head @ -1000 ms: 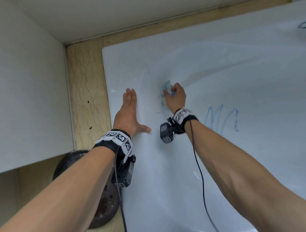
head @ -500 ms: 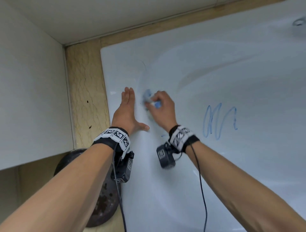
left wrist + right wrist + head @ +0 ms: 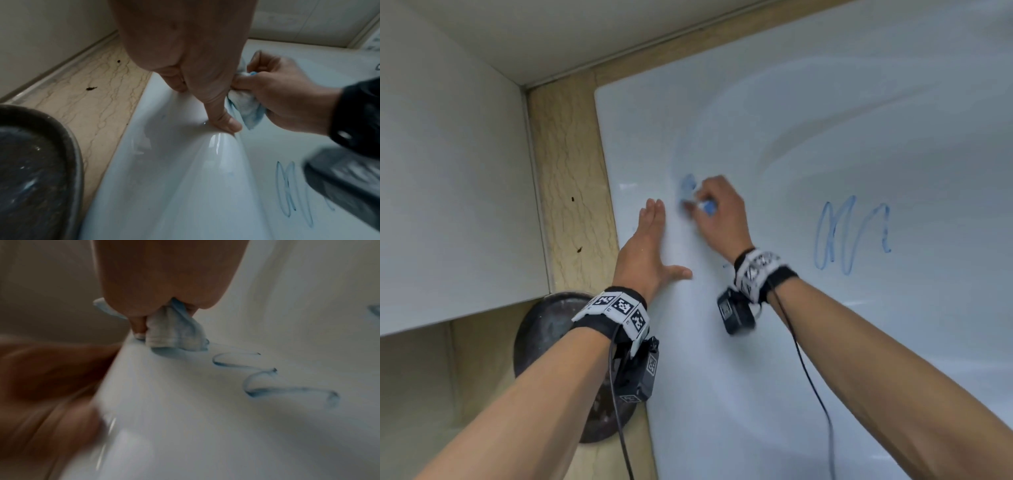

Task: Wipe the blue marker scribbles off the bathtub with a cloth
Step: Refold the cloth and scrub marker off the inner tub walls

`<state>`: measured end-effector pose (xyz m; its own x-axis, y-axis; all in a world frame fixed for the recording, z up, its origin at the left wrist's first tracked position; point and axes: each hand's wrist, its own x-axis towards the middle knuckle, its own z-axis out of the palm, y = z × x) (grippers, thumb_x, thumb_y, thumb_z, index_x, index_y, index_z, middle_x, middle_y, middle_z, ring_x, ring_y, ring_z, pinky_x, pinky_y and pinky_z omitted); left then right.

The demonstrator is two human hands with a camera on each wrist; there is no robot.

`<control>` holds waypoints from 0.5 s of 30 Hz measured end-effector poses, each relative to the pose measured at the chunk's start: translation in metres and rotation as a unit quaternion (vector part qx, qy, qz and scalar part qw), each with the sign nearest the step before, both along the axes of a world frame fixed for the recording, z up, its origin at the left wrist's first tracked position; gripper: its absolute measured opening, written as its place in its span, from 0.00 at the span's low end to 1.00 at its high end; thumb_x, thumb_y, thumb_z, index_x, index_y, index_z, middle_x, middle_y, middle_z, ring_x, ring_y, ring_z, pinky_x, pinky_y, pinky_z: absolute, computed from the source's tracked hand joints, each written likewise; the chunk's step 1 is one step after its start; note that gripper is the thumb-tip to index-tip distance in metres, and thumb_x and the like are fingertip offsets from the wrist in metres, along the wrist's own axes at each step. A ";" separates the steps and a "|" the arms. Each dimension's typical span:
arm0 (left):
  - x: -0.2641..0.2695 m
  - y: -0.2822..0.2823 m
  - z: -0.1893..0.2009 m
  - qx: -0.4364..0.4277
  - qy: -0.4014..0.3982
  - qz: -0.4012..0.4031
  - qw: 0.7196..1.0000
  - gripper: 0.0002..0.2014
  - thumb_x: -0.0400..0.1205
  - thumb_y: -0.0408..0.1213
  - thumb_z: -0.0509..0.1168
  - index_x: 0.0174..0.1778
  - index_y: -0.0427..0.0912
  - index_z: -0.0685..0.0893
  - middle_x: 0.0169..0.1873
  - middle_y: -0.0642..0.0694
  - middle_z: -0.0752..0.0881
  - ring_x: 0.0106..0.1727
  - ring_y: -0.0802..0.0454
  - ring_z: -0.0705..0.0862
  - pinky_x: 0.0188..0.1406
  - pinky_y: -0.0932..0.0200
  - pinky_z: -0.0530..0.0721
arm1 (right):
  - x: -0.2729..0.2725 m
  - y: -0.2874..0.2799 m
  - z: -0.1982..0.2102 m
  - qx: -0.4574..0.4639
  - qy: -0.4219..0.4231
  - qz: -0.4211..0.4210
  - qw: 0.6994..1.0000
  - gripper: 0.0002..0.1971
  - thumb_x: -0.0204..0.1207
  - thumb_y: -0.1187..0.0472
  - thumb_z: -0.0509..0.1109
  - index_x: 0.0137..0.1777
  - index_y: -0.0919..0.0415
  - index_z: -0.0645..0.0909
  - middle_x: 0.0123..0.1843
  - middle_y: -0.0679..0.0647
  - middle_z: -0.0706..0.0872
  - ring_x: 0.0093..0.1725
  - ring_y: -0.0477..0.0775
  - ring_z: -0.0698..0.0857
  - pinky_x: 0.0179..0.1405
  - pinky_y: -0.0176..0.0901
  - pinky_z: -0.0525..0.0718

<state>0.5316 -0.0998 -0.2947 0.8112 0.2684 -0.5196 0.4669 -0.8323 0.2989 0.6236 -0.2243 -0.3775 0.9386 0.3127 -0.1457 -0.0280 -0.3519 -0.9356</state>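
**Cloth Pressed to Tub Wall at the Rim**

The right hand [image 3: 717,212] holds a bunched white-and-blue cloth [image 3: 247,105], fingers curled around it and thumb clamped on its near side; the cloth touches the inner wall of the white bathtub [image 3: 791,342], just right of the rim edge; its loose end points down the wall. The left hand [image 3: 645,253] lies flat on the rim, fingers straight and together pointing far, thumb spread right. A blue marker scribble [image 3: 851,234] remains on the wall, well right of the cloth; its loops stand tall while the row runs left to right. A dark round pan [image 3: 35,162] sits on the marbled ledge [image 3: 566,192], near left.
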 end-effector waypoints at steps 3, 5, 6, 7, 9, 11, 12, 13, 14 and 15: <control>0.004 -0.004 0.001 0.003 0.019 0.014 1.000 0.69 0.63 0.49 0.85 0.88 0.47 0.41 0.87 0.53 0.40 0.87 0.57 0.41 0.82 0.56 0.56 | 0.037 -0.013 -0.035 -0.050 0.130 -0.136 0.981 0.14 0.73 0.62 0.77 0.40 0.57 0.72 0.39 0.48 0.77 0.41 0.50 0.76 0.42 0.40 0.70; 0.007 -0.005 0.002 0.002 0.026 0.022 0.999 0.70 0.63 0.47 0.86 0.88 0.47 0.40 0.87 0.53 0.39 0.87 0.57 0.40 0.82 0.56 0.56 | 0.034 -0.020 -0.049 -0.072 0.169 -0.154 0.971 0.14 0.73 0.62 0.76 0.40 0.58 0.70 0.37 0.48 0.75 0.41 0.52 0.75 0.42 0.40 0.69; 0.008 -0.005 0.002 0.000 0.028 0.023 0.999 0.70 0.63 0.47 0.86 0.88 0.46 0.39 0.87 0.52 0.38 0.87 0.56 0.40 0.82 0.56 0.55 | 0.026 -0.020 -0.046 -0.072 0.174 -0.161 0.969 0.14 0.74 0.62 0.76 0.40 0.58 0.71 0.38 0.49 0.76 0.41 0.53 0.75 0.42 0.41 0.70; 0.010 -0.005 0.002 -0.003 0.033 0.024 0.999 0.70 0.63 0.46 0.86 0.88 0.46 0.39 0.87 0.52 0.38 0.87 0.56 0.39 0.83 0.55 0.55 | 0.014 -0.019 -0.038 -0.066 0.168 -0.167 0.969 0.14 0.74 0.61 0.76 0.40 0.57 0.71 0.40 0.49 0.77 0.41 0.52 0.76 0.42 0.41 0.70; 0.010 -0.005 0.002 -0.006 0.036 0.030 0.999 0.70 0.63 0.46 0.86 0.88 0.45 0.39 0.87 0.51 0.38 0.87 0.55 0.39 0.83 0.56 0.54 | -0.011 -0.013 -0.020 -0.037 0.132 -0.138 0.981 0.13 0.74 0.60 0.78 0.40 0.58 0.73 0.42 0.50 0.80 0.41 0.50 0.78 0.40 0.39 0.73; 0.010 -0.007 0.001 -0.001 0.034 0.030 0.999 0.71 0.62 0.46 0.86 0.88 0.45 0.39 0.87 0.50 0.38 0.87 0.54 0.39 0.83 0.56 0.54 | -0.033 -0.014 -0.006 -0.007 0.091 -0.079 0.993 0.13 0.73 0.58 0.79 0.39 0.59 0.76 0.43 0.50 0.82 0.42 0.49 0.81 0.40 0.36 0.75; 0.010 -0.007 -0.001 0.001 0.032 0.031 0.999 0.71 0.62 0.47 0.86 0.88 0.45 0.38 0.87 0.50 0.38 0.87 0.54 0.39 0.83 0.55 0.54 | -0.037 -0.018 -0.008 -0.005 0.077 -0.065 0.995 0.13 0.73 0.57 0.79 0.39 0.58 0.76 0.43 0.50 0.82 0.42 0.49 0.82 0.41 0.37 0.76; 0.010 -0.007 -0.001 0.001 0.031 0.030 0.999 0.71 0.61 0.47 0.86 0.88 0.45 0.39 0.87 0.50 0.38 0.87 0.54 0.39 0.83 0.55 0.54 | -0.036 -0.023 -0.017 -0.014 0.076 -0.067 0.995 0.13 0.73 0.58 0.79 0.39 0.58 0.76 0.42 0.51 0.82 0.42 0.51 0.82 0.40 0.39 0.77; 0.010 -0.007 -0.001 0.000 0.030 0.031 0.999 0.71 0.61 0.47 0.86 0.88 0.45 0.39 0.87 0.51 0.38 0.87 0.55 0.39 0.83 0.55 0.54 | -0.030 -0.030 -0.032 -0.033 0.094 -0.088 0.991 0.14 0.72 0.59 0.79 0.38 0.57 0.73 0.40 0.51 0.81 0.40 0.53 0.81 0.39 0.42 0.76; 0.010 -0.007 -0.001 -0.001 0.028 0.034 0.999 0.72 0.61 0.46 0.87 0.88 0.45 0.39 0.87 0.51 0.38 0.87 0.55 0.39 0.83 0.56 0.54 | -0.022 -0.038 -0.046 -0.061 0.129 -0.121 0.982 0.16 0.71 0.60 0.78 0.37 0.56 0.71 0.37 0.51 0.79 0.37 0.53 0.79 0.38 0.43 0.73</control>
